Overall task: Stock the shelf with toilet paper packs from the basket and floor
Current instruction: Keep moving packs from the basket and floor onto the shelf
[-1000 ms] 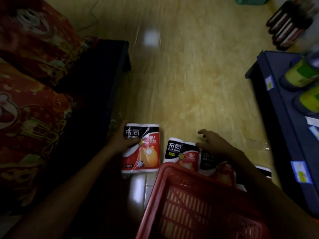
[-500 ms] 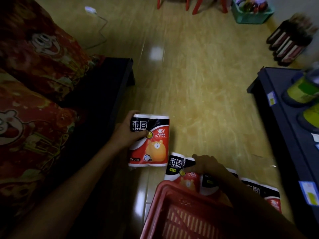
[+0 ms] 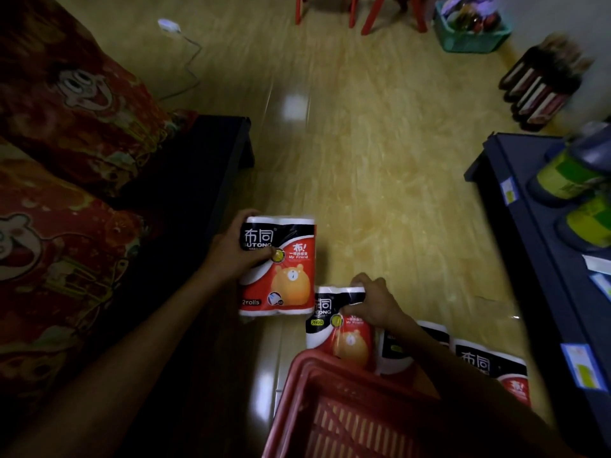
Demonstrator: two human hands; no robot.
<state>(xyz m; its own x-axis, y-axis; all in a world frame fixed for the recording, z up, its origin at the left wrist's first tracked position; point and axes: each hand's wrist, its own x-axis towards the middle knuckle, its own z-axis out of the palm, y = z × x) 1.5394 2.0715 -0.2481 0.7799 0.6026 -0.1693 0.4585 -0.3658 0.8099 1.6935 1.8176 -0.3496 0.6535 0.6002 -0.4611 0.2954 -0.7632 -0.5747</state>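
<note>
My left hand (image 3: 236, 254) grips a red, black and white toilet paper pack (image 3: 284, 276), lifted just above the floor. To its right my right hand (image 3: 372, 300) closes over the top edge of a second pack (image 3: 334, 328) that lies on the floor. Two more packs (image 3: 489, 361) lie further right, partly behind my right arm. The red plastic basket (image 3: 330, 401) sits at the bottom centre, and the part of it in view looks empty. A dark shelf (image 3: 542, 269) runs along the right side.
Green-labelled bottles (image 3: 562, 175) stand on the right shelf, with price tags on its edge. A dark low unit (image 3: 185, 193) holding red printed packages (image 3: 76, 104) is at left. Red chair legs, a green basket (image 3: 469, 28) and a pack of dark bottles (image 3: 542, 90) stand at the back.
My left hand lifted its pack up and slightly right. My right hand dropped from hovering above the floor packs and closed on the top of the second pack.
</note>
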